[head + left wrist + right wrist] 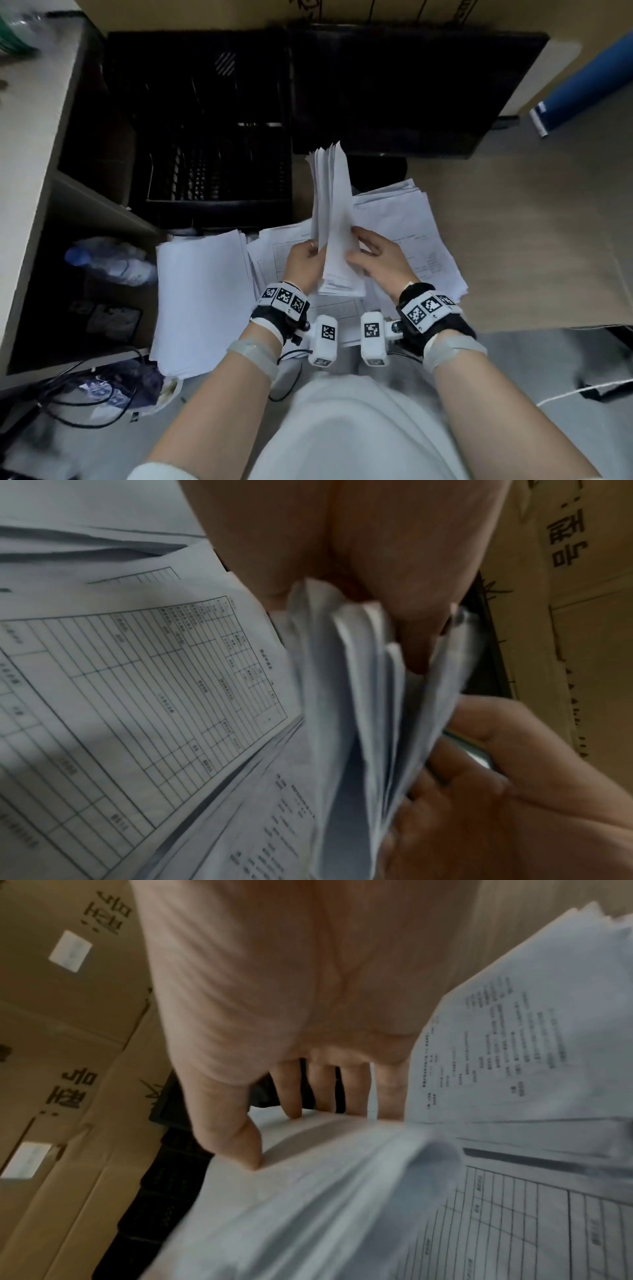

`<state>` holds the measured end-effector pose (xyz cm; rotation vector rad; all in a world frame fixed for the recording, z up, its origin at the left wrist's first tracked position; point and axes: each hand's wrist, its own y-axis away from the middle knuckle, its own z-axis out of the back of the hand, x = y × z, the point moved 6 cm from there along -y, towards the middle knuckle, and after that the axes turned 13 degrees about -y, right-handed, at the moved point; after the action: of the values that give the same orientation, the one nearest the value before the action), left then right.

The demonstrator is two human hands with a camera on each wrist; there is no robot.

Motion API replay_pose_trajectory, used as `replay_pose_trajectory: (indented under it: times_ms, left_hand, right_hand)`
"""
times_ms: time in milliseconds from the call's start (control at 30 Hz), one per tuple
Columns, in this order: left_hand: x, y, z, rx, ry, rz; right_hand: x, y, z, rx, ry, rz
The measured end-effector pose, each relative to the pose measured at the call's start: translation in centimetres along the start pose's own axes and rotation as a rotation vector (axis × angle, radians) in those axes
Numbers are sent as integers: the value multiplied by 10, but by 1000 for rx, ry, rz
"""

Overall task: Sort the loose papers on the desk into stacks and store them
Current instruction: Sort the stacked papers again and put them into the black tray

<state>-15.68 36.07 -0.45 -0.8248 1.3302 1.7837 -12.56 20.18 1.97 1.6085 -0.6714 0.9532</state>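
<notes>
**While held on edge: sheaf between two hands, tray compartments straight ahead**

Shown in the head view: a sheaf of papers stood nearly upright on its near short edge, long axis running away from the body toward the black tray. Pinched on its left face by the left hand, thumb on the near side and fingers behind; clasped on its right face by the right hand, thumb curled onto the front sheet and fingers wrapped to the far side, as confirmed in the right wrist view. Far edges fanned apart, not yet squared. Lower edge resting on, or just above, the printed forms spread on the surface; contact not resolvable.

Beside the hands, to the left: a squared blank stack lying flat. To the right: a looser heap of printed sheets, partly under the right wrist.

Key relation: tray directly beyond the sheaf's far end and slightly left, in line with the long axis. Left hand nearer the tray's open compartments. Judged next: tapping the lower edge to align, then sliding forward lengthwise. Risk: fanned sheets catching on the tray's front rim.
</notes>
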Motion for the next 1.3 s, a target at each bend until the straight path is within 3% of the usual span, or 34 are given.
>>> replay_pose_trajectory:
  times_ms: [100, 333, 467, 833, 967, 1100, 1300]
  left_hand:
    - [-12, -1, -10, -11, 60, 88]
    - [-43, 2, -48, -195, 111, 106]
    - [-56, 0, -82, -231, 214, 139]
    - [-75, 17, -125, -366, 446, 191]
    - [-78, 19, -119, -369, 503, 182]
    - [-77, 22, -105, -370, 522, 168]
    - [-67, 24, -71, -343, 506, 149]
  right_hand:
    - [10, -6, 6, 65, 144, 37]
    - [28, -22, 45, 376, 312, 38]
    - [41, -21, 73, 510, 295, 29]
    - [68, -17, 125, 612, 228, 51]
    - [72, -16, 119, 633, 210, 47]
    - [74, -19, 103, 535, 96, 3]
    - [73, -9, 64, 521, 97, -24]
